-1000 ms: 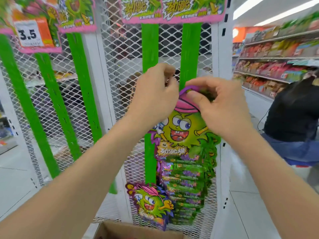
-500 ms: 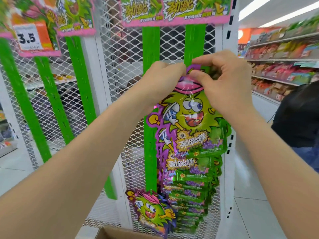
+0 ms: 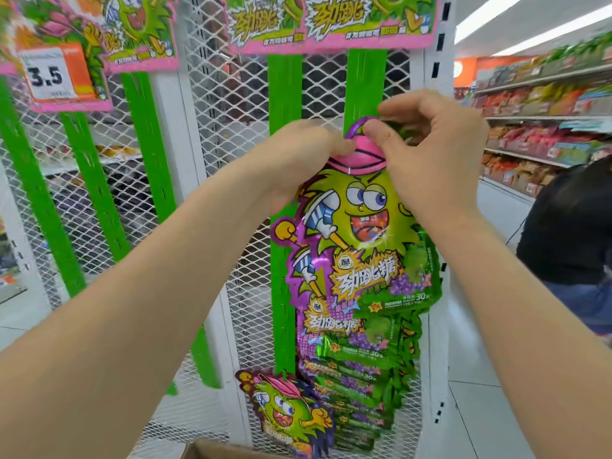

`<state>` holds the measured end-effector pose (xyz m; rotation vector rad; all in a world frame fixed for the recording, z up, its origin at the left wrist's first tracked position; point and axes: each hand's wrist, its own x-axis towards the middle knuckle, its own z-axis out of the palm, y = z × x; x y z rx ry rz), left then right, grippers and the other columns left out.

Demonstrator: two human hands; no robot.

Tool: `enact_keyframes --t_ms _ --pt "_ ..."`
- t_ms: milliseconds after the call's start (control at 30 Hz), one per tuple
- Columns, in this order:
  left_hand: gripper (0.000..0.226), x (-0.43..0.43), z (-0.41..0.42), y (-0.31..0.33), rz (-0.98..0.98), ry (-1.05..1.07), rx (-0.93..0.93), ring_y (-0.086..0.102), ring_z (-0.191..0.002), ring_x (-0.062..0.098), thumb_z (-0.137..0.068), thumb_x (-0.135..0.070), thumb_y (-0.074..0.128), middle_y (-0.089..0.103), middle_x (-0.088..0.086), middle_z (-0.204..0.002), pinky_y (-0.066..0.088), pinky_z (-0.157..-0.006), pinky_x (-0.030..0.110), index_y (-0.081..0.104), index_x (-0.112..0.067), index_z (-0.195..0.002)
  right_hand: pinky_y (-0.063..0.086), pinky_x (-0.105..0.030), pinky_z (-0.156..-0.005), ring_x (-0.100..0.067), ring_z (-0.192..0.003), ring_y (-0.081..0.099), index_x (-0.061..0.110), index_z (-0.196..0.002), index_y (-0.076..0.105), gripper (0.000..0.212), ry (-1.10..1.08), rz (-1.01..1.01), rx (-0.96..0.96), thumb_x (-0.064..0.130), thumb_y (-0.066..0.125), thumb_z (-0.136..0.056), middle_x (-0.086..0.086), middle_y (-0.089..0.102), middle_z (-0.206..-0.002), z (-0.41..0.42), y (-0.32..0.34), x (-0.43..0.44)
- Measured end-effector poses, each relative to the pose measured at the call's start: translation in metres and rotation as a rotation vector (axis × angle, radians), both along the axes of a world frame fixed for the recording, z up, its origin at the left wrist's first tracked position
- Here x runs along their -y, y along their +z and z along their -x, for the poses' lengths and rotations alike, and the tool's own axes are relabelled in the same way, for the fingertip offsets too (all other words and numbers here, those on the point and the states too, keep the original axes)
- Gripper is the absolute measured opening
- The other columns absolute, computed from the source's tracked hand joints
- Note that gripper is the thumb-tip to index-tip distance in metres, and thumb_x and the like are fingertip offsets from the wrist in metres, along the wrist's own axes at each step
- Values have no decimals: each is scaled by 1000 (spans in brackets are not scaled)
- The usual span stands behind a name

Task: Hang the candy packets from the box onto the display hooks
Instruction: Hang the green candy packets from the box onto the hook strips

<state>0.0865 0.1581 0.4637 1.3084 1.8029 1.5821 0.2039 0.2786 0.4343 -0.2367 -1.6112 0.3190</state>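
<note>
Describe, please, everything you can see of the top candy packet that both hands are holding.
The top candy packet is glossy foil, die-cut as a green spiky cartoon face with a pink cap, purple edging and a loop at the top. It hangs upright against the right green strip, fronting a column of overlapping packets. The left hand pinches the cap's left side; the right hand grips the top loop.

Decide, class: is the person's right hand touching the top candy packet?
Touching. The head view shows the right hand with its thumb pressed on the pink cap at the top of the candy packet, no gap between them.
</note>
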Motion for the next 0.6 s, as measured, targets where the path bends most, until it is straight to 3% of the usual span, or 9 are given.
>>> enact_keyframes --t_ms 100,167,233,333,467,533,600 --pt "56 -2 1 -4 -15 8 34 73 -103 53 -69 -16 72 71 37 -115 52 -101 73 67 10 -118 51 -14 -75 6 -76 65 20 -100 79 21 -14 18 32 34 84 -86 15 73 -89 2 -7 2" --pt "38 -1 2 -5 -18 26 -10 72 -88 45 -75 -13 70 69 39 -103 54 -99 70 66 11 -104 51 -18 -75 5 -75 63 22 -97 78 17 -17 27 36 34 84 -86 17 73 -86 2 -10 2" --pt "17 -2 4 -6 -13 54 -49 69 -83 38 -87 -15 67 71 27 -92 55 -96 67 71 0 -94 52 -23 -74 1 -74 64 22 -94 79 15 -27 15 30 35 83 -86 15 74 -85 2 -11 1" --pt "33 -3 10 -11 5 48 -116 78 -96 43 -101 -34 66 81 18 -98 58 -100 62 80 -5 -92 55 -29 -75 -6 -80 67 21 -97 80 13 -25 -3 43 31 82 -88 8 76 -91 3 -17 0" --pt "33 -3 13 -19 -41 129 -332 77 -93 41 -105 -36 64 79 22 -95 61 -92 59 80 -12 -90 48 -15 -75 -2 -83 60 15 -104 79 15 -58 -75 80 22 79 -91 2 74 -97 0 -30 -1" --pt "13 -6 14 -25 -135 192 -442 78 -86 27 -102 -23 69 80 13 -90 62 -87 52 76 -19 -92 51 -24 -85 -7 -94 62 15 -108 79 18 -119 -134 96 22 79 -91 -1 72 -106 -2 -40 2" --pt "15 -5 15 -35 -254 245 -539 75 -84 12 -97 -14 73 79 -2 -92 63 -85 42 70 -29 -100 50 -41 -97 -21 -112 62 16 -110 78 19 -221 -196 59 21 78 -91 -7 65 -118 -2 -53 10"
